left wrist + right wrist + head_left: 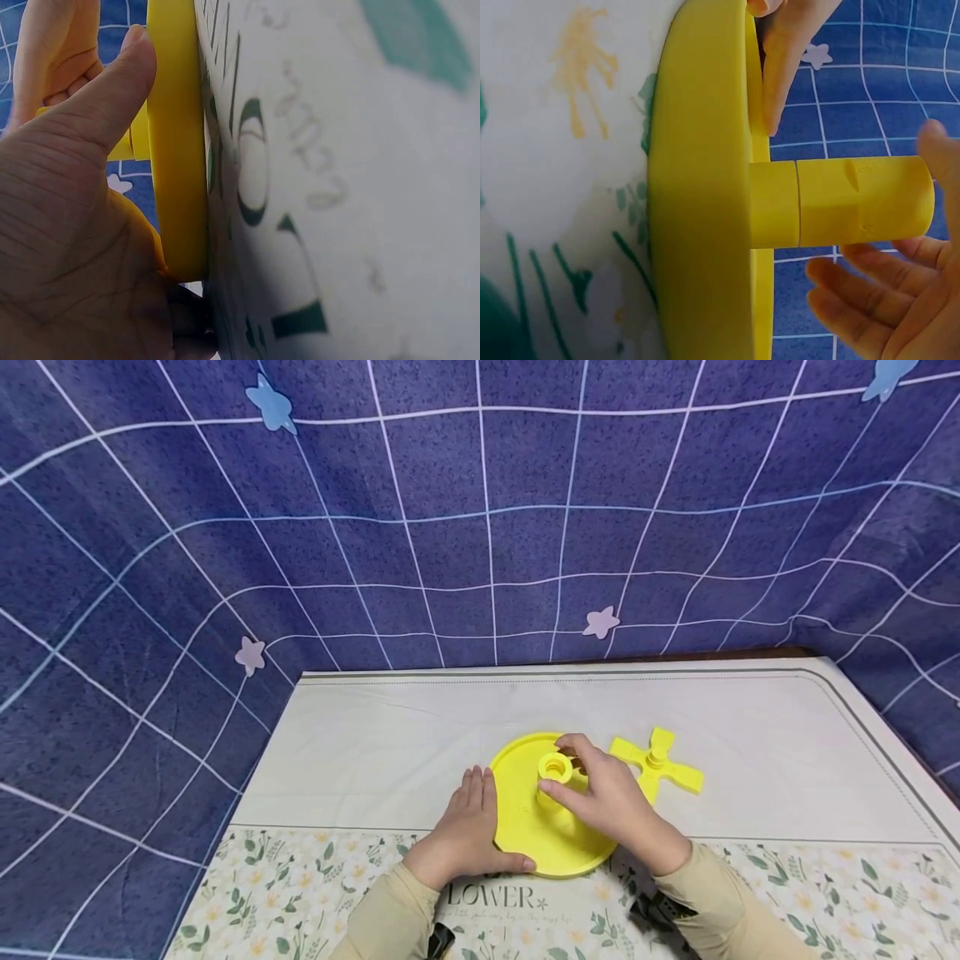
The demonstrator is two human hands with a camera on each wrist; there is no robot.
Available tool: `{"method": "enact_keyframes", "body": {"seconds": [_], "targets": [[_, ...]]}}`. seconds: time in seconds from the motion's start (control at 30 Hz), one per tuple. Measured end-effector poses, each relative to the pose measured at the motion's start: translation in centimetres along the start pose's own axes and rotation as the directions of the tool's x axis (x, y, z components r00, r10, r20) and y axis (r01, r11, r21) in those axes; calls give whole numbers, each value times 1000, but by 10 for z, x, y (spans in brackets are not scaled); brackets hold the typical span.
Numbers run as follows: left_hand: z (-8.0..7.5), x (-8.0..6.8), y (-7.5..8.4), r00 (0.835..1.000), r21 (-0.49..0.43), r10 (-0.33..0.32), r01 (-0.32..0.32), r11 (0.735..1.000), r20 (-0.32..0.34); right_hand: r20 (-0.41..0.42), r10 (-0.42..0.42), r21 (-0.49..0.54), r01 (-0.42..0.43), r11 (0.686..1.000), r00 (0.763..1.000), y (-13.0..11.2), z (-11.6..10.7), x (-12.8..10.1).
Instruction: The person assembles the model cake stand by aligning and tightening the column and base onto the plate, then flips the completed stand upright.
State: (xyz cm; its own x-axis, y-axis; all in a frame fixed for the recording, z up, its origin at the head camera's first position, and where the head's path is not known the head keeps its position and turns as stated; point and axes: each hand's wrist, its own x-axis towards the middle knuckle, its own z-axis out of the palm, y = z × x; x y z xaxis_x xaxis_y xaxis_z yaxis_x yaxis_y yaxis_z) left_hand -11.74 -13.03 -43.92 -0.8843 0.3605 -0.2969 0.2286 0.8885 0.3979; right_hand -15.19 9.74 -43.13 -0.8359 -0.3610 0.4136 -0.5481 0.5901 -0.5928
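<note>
A round yellow plastic disc [517,793] with a raised rim lies on the table. From its middle rises a yellow cylinder [855,199], upright and hollow at the top, with a seam near its foot. My left hand [471,827] rests against the disc's left rim, fingers straight, thumb along the front edge. Around the cylinder's upper end is my right hand [600,789], its fingers spread loosely on one side and the thumb on the other. In the right wrist view the fingertips [832,277] reach down beside the cylinder and the thumb stands a little off it.
A yellow cross-shaped piece [660,762] with a knob at its centre lies right of the disc, partly behind the right hand. White and floral cloth [750,743] covers the table. A blue gridded curtain [450,552] with stars hangs behind and at the sides.
</note>
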Motion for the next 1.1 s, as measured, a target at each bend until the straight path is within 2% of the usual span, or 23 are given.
{"method": "enact_keyframes", "body": {"seconds": [0.13,0.23,0.33,0.43,0.67,1.1], "targets": [[1,1,-1,1000,8,9,-9,1000,-6,63,2,118,-9,993,998,-1,-7,2],[0,0,-1,1000,13,13,-13,1000,-5,132,-32,241,-1,970,991,0,-11,3],[0,0,-1,1000,10,9,-9,1000,2,180,-58,284,5,959,982,1,-13,3],[0,0,-1,1000,2,5,-5,1000,8,174,-45,250,1,968,984,1,-12,3],[0,0,0,1000,3,-3,3,1000,10,84,19,196,-35,980,996,1,-5,1],[1,0,1,1000,22,1,-1,1000,-6,-6,73,101,-72,992,997,-1,6,-1]]}}
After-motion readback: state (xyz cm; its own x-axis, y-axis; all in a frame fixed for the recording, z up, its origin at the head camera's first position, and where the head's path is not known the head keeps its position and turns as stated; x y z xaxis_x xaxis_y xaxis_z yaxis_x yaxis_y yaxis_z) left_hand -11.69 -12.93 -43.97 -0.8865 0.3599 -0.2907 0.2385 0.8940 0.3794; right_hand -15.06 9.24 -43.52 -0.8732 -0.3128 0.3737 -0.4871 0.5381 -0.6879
